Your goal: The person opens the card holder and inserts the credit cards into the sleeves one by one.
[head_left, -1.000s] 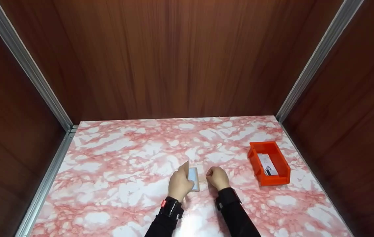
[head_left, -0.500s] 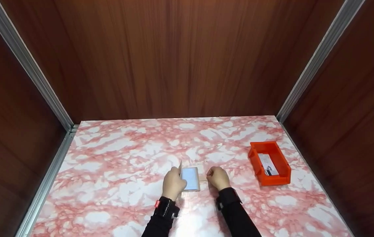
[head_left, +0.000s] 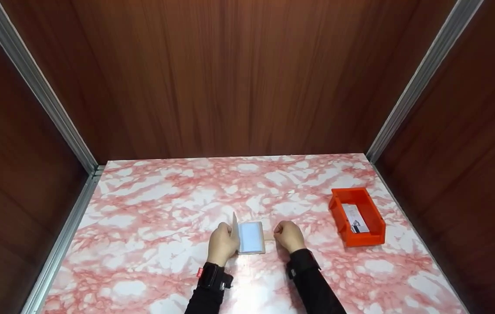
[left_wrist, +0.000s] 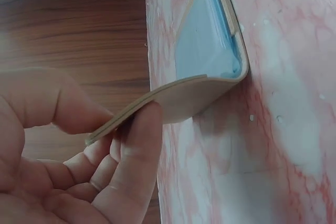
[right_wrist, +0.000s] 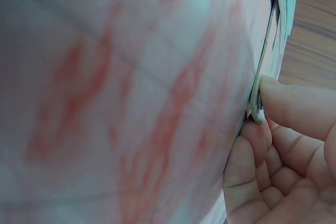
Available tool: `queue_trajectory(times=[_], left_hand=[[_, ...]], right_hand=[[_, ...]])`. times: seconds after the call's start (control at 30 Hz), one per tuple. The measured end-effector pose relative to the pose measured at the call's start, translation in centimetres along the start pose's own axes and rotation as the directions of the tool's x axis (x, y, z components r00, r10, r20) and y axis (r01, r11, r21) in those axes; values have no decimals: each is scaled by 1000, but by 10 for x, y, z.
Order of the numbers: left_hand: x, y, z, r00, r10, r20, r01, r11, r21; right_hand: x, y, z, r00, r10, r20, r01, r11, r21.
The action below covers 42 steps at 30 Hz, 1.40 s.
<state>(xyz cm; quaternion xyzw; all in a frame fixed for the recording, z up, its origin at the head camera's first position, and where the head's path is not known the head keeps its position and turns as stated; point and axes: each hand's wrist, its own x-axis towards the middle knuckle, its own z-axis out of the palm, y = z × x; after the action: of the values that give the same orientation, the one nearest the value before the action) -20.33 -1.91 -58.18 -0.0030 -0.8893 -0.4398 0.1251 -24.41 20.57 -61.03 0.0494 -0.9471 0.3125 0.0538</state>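
A beige card holder (head_left: pixel 262 244) lies on the table in the middle of the head view, its cover raised on the left. Pale blue plastic sleeves (left_wrist: pixel 202 40) show inside it. My left hand (head_left: pixel 221 244) pinches the free edge of the cover (left_wrist: pixel 178 98) between thumb and fingers, holding it nearly upright. On the other side my right hand (head_left: pixel 289 236) pinches the end of the narrow closing strap (head_left: pixel 268 236). In the right wrist view, thumb and forefinger grip the strap's tip (right_wrist: pixel 256 100) close to the tabletop.
An orange bin (head_left: pixel 363 240) stands on the right of the marbled table (head_left: pixel 156 205), with a printed card (head_left: pixel 355 218) inside. Dark wood panels (head_left: pixel 230 78) close off the back and both sides.
My left hand has moved left, swinging the cover away from the sleeves so that more of the blue inside shows. The right hand has stayed on the strap.
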Motion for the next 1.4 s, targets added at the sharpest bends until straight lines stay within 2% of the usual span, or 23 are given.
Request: queue_trajectory(times=[0.23, 0.37, 0.57, 0.8, 1.03, 1.4], left_hand=[[-3, -10, -9, 1000, -18, 12, 18, 998, -59], [-3, -17, -10, 1000, -27, 5, 28, 999, -44], [-3, -24, -12, 995, -98, 24, 99, 995, -21], [-2, -30, -14, 989, -145, 35, 145, 989, -3], [-2, -36, -13, 974, -216, 71, 219, 975, -36], [-3, -46, -12, 971, -225, 74, 226, 974, -1]], right_hand=[[0, 1, 1, 1000, -14, -4, 14, 1000, -14], [0, 2, 2, 1000, -16, -5, 16, 1000, -18], [0, 1, 2, 999, -33, -20, 33, 999, -8], [1, 2, 2, 1000, -14, -8, 14, 1000, -10], [1, 1, 1, 1000, 0, -13, 0, 1000, 9], [1, 2, 2, 1000, -12, -18, 12, 1000, 10]])
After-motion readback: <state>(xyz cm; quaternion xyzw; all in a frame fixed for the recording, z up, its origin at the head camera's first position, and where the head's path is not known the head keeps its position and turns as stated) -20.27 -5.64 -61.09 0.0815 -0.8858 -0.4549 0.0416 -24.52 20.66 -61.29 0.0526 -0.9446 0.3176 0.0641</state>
